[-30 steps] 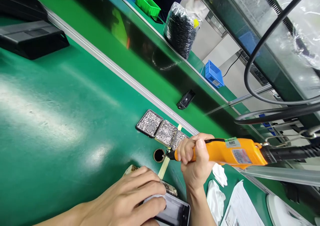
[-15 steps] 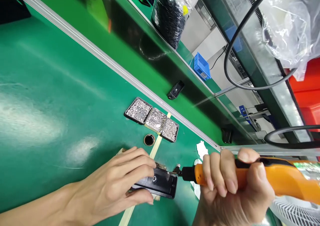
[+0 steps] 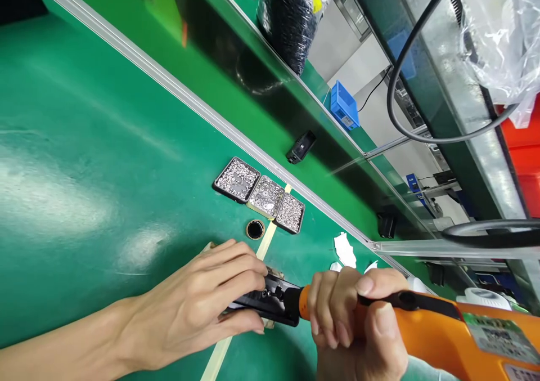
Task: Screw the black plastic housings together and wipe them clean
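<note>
My left hand [image 3: 206, 296] is wrapped over a long black plastic housing [image 3: 283, 315], with the thumb on its near side and the fingers across the top. A mottled block [image 3: 276, 272] shows in part beneath the housing. An orange electric screwdriver [image 3: 426, 327] lies in my right hand [image 3: 354, 313], its fingers closed around the front of the body. The screwdriver's black nose and bit are over the housing's recessed top, close beside my left fingertips. Whether a screw sits under the bit is too small to tell.
Three small trays of metal fasteners [image 3: 237, 179] stand in a row beyond my hands. A small round dark-filled container [image 3: 255, 229] is nearer. White paper scraps [image 3: 345, 250] lie to the right. A metal rail [image 3: 202, 108] edges the green table [image 3: 105, 144]; a black cable [image 3: 394, 88] hangs at upper right.
My right hand has brought the screwdriver leftward, and its bit has shifted from the housing's right end to nearer its middle. My left hand keeps its hold. The whole view has shifted slightly.
</note>
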